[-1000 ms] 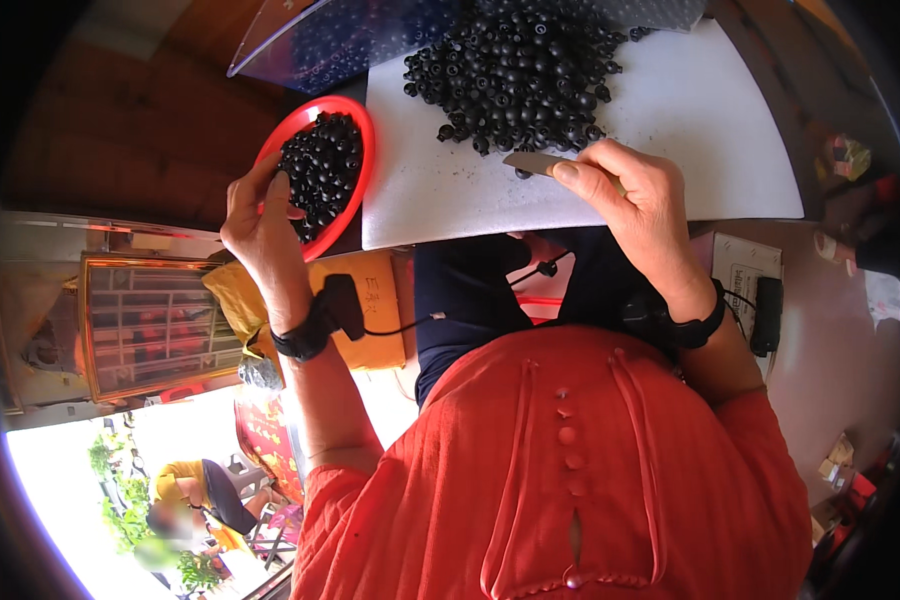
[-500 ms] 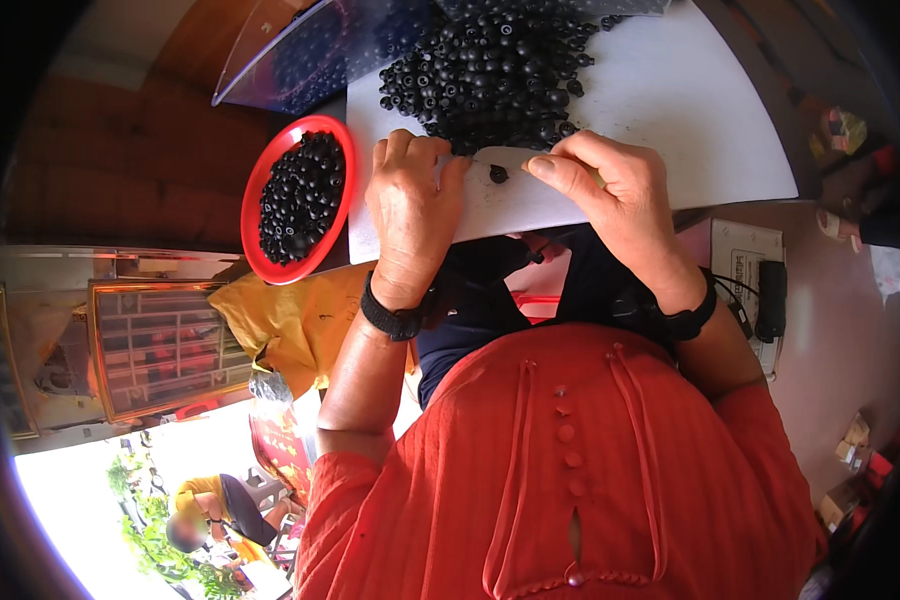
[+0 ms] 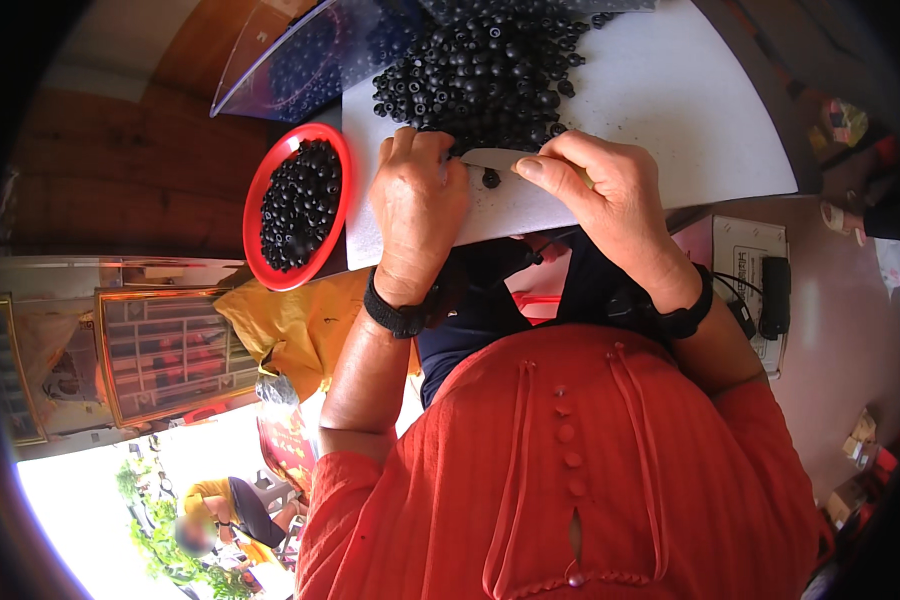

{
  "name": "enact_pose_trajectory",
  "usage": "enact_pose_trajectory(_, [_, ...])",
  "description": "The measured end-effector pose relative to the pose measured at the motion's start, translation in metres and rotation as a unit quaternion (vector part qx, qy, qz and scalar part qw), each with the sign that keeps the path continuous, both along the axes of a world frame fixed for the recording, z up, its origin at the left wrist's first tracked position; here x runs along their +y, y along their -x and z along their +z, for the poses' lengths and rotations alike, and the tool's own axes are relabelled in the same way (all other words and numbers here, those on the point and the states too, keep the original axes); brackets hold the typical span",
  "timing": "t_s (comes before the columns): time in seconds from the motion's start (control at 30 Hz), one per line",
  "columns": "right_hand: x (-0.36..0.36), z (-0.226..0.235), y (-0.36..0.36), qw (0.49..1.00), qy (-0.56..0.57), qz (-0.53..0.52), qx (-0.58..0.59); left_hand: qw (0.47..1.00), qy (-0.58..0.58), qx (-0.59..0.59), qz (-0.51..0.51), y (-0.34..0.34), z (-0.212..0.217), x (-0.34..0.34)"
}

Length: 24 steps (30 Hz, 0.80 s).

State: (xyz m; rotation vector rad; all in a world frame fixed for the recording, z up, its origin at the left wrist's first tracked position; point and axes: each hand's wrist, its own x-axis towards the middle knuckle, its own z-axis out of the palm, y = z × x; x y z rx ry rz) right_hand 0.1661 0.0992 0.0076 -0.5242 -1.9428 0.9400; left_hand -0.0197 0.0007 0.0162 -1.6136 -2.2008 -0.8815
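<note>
Resting on the white board [image 3: 670, 110], both hands work at the near edge of the bead pile [image 3: 490, 75]. The left hand [image 3: 417, 195] lies knuckles up with its fingers curled down onto the board, tips touching the nearest black beads; whether they pinch one cannot be told. The right hand [image 3: 600, 185] has thumb and forefinger closed on a small flat pale tool [image 3: 495, 160] that points toward the left hand. One bead [image 3: 490, 180] sits alone on the board just under that tool, between the two hands. The pile spreads from the hands toward the far edge of the board. Left of the board, touching its side, stands a red bowl [image 3: 270, 190] part full of the same beads. A clear plastic sheet [image 3: 300, 55] lies beyond the bowl, at the board's far left corner. Both wrists carry black bands. A grey box [image 3: 745, 270] with a cable sits right of the board, beside the right wrist.
</note>
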Motion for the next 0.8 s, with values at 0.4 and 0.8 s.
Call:
enact_pose_trajectory(0.4, [0.001,-0.004,0.001,1.0,-0.007,-0.007,-0.005,1.0,0.011,-0.006,-0.019,0.002,0.006,-0.027])
enact_pose_trajectory(0.8, [-0.004,0.0,0.001,1.0,0.004,0.01,0.009,0.992,0.046,0.104,-0.062,0.002,0.008,-0.016])
